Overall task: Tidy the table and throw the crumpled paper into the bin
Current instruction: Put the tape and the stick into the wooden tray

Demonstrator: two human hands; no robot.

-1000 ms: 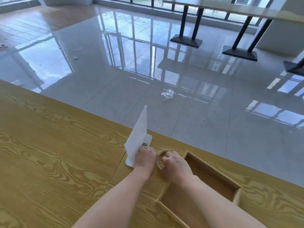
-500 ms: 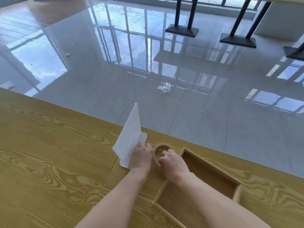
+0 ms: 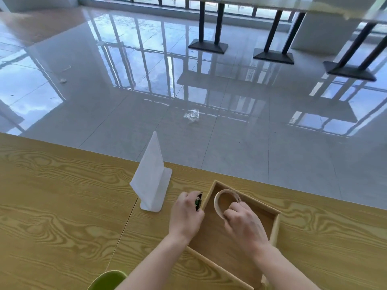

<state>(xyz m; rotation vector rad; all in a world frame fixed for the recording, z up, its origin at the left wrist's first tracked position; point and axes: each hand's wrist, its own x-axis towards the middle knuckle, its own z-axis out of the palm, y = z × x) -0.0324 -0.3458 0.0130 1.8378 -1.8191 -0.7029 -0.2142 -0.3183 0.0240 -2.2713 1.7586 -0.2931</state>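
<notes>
On the wooden table lies a shallow wooden tray. My right hand is inside the tray, shut on a roll of clear tape that stands on edge at the tray's far left corner. My left hand hovers just left of the tray, closed around a small black and green object. A white plastic sign stand stands upright to the left of my left hand, apart from it. No crumpled paper or bin shows on the table.
A green rounded object peeks in at the bottom edge. Beyond the table's far edge is glossy tiled floor with a crumpled clear plastic wrapper on it. Black table bases stand further back.
My right hand carried the tape roll from the table into the tray. My left hand left the sign stand and now holds a small black and green object beside the tray.
</notes>
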